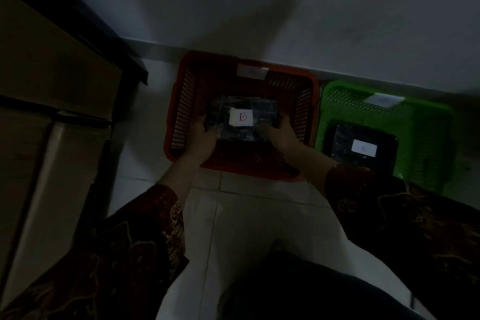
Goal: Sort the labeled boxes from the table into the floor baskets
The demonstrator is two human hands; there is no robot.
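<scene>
A dark box with a white label marked B [242,117] is inside the red basket [181,101] on the floor. My left hand [201,136] grips the box's left end and my right hand [284,135] grips its right end. To the right stands a green basket [420,122] holding another dark box with a white label marked A [363,149]. Each basket carries a pale tag on its far rim, too blurred to read.
Both baskets sit against a pale wall on white floor tiles. A dark-edged table or cabinet [52,65] fills the left side, close to the red basket. My patterned sleeves and dark lap occupy the bottom of the view. The scene is dim.
</scene>
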